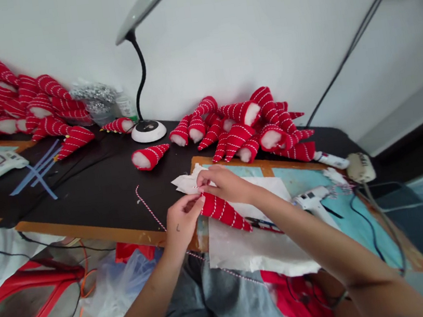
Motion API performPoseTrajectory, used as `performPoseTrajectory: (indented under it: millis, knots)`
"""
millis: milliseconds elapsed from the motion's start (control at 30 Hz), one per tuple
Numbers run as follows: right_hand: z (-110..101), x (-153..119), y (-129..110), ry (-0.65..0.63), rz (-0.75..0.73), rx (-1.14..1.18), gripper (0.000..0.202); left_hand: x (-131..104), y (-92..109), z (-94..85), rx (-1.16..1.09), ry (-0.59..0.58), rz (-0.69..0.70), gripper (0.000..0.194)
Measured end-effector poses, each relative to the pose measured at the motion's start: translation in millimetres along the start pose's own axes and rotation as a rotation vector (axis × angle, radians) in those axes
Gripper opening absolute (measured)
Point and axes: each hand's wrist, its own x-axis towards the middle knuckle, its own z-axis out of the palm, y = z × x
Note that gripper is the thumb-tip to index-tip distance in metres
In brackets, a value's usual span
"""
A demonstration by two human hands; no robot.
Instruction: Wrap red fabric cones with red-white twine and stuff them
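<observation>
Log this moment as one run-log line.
left hand: fingers at wide end of red cone | right hand: fingers at same end | nearby: striped string, desk lamp, glue gun

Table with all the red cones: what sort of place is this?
Probably a small craft workshop: there are piles of matching red cones with white stuffing showing, a glue gun and a desk lamp.

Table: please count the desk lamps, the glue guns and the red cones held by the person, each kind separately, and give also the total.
Desk lamp: 1
Glue guns: 2
Held red cone: 1
Total: 4
</observation>
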Motion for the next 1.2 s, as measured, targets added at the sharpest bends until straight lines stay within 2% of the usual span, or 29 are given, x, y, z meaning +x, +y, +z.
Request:
performPoseTrajectory:
  millis: [67,167,267,367,533,633,733,833,900,1000,1067,1133,1200]
  knots:
    - [-8,0,-4,0.067,0.01,-0.009,0.004,9,12,-2.1,0.031,0.042,0.099,0.037]
    - [-17,2,-12,0.2,0.049,-0.027,0.005,26,33,-0.4,0.005,0.114,0.373,0.047]
    - [-21,4,-22,0.343,0.098,-0.013,0.005,40,49,6.5,-0.123,0.026,0.522,0.056]
    - [-19,4,-33,0.476,0.121,0.01,0.006,48,54,11.4,-0.19,-0.048,0.489,0.053]
    - [-9,-1,-42,0.573,0.121,0.039,0.009,44,47,8.1,-0.249,-0.21,0.261,0.04]
    - [-7,-2,-39,0.612,0.121,0.037,0.009,43,44,5.5,-0.243,-0.221,0.166,0.047]
    - [-8,4,-32,0.655,0.156,0.03,0.008,51,47,6.2,-0.25,-0.183,0.152,0.054]
    - [-13,16,-24,0.725,0.18,0.033,0.007,71,57,8.6,-0.257,-0.132,0.172,0.056]
    - [-17,27,-18,0.785,0.183,0.017,0.008,91,66,10.2,-0.228,-0.147,0.205,0.053]
    - [-28,40,-6,0.888,0.177,-0.015,0.007,123,87,13.5,-0.161,-0.222,0.311,0.047]
    - [-38,43,2,0.946,0.155,-0.03,0.007,137,105,17.1,-0.071,-0.264,0.439,0.039]
    - [-48,38,8,0.96,0.116,-0.067,0.008,140,121,21.6,0.128,-0.258,0.629,0.027]
    - [-52,20,12,0.911,0.067,-0.129,0.012,129,125,25.8,0.389,-0.242,0.806,0.021]
